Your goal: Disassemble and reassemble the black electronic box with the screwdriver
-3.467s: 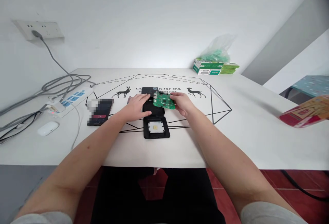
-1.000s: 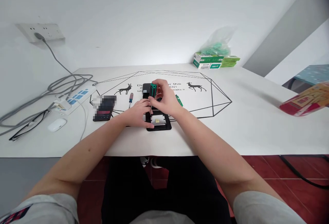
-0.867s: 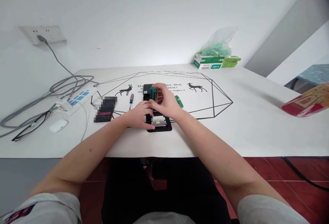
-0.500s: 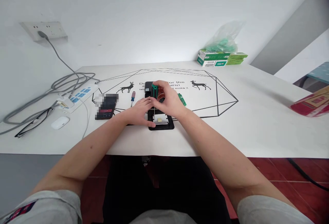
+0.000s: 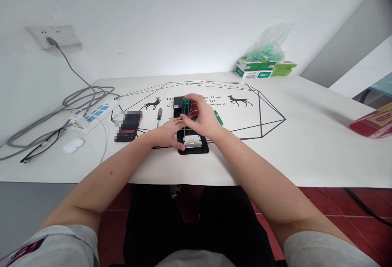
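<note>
My right hand [image 5: 202,116] is closed around the green and black handle of a screwdriver [image 5: 185,106]. The screwdriver stands almost upright, its thin shaft reaching down to the left side of a black plastic housing [image 5: 193,151]. Inside this housing lies a silvery metal plate [image 5: 196,141] with a small yellowish square on it. My left hand [image 5: 168,133] grips the housing at its left edge, thumb low and fingers near the shaft. Where the tip meets the housing is too small to make out. A black part [image 5: 178,103] with a small label lies behind, partly hidden by my hands.
Left of my hands lie a second screwdriver [image 5: 159,114], a phone [image 5: 128,128], a white earbud case [image 5: 73,145], glasses [image 5: 41,146] and a power strip [image 5: 96,115] with coiled cable. A green circuit board [image 5: 218,117] lies to the right. Green boxes [image 5: 255,67] stand by the wall.
The whole view has shifted slightly. Both hands keep their places at the housing, and the screwdriver is still upright in my right hand.
</note>
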Demonstrator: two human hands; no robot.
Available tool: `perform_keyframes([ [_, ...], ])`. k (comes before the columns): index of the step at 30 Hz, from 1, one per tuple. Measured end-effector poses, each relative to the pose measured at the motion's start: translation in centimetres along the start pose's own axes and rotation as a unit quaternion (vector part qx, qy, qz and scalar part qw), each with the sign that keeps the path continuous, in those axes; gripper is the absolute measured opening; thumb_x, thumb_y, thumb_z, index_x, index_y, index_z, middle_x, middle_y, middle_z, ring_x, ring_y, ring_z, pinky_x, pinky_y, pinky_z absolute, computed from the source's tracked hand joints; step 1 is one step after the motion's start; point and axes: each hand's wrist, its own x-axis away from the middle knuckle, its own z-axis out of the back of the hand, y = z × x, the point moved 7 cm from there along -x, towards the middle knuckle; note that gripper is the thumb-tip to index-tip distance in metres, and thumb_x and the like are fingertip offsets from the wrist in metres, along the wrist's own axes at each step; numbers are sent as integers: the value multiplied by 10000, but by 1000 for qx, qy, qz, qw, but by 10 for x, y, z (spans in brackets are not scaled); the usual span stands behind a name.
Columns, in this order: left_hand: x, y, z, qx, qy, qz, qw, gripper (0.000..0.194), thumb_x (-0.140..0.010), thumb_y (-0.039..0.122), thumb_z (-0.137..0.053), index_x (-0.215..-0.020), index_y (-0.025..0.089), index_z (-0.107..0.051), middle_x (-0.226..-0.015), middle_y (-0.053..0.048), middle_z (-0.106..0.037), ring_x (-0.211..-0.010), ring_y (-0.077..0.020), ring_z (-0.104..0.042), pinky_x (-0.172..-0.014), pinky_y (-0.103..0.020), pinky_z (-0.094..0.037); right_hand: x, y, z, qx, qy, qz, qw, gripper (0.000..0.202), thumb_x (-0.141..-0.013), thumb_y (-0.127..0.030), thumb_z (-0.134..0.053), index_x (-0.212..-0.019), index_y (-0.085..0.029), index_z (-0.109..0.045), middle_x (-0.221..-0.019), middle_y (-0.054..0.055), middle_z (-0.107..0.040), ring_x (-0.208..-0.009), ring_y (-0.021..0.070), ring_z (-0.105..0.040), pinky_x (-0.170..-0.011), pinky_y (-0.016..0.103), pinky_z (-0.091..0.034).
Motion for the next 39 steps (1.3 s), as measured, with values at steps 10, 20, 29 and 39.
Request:
perform_keyframes([
  [10,2,-3,4,-8,28,19,999,1134,-789,834,-871,-1685,244,-505,-1766,-220,-412,-1626,-493,-371,-1321,-677,-355,5,-1,-4,-2,5,8,1000,541,-956,-334,-677,-1470,-283,-517,-1372,131,-700,-913,253,-707,-775,483,-701],
  [20,3,1,6,-21,28,16,999,1116,-783,810,-891,-1669,234,-534,-1710,-226,-477,-1607,-498,-386,-1307,-674,-379,3,-3,-5,3,-8,18,1000,543,-946,-296,-674,-1468,-275,-528,-1332,123,-712,-820,222,-694,-760,471,-695],
  [29,2,5,6,-27,21,18,999,1105,-781,798,-893,-1660,233,-535,-1697,-220,-484,-1588,-495,-412,-1310,-668,-368,1,-5,-4,-5,-7,9,1000,542,-927,-287,-684,-1446,-265,-527,-1409,142,-695,-895,245,-714,-824,491,-693],
  [39,6,28,12,-47,25,33,998,663,-846,678,-843,-1306,218,-713,-1403,-159,-646,-1404,-454,-543,-1235,-644,-446,1,-5,-2,-14,-5,-14,1000,498,-900,-271,-706,-1360,-285,-515,-1314,92,-694,-718,180,-600,-713,446,-642],
])
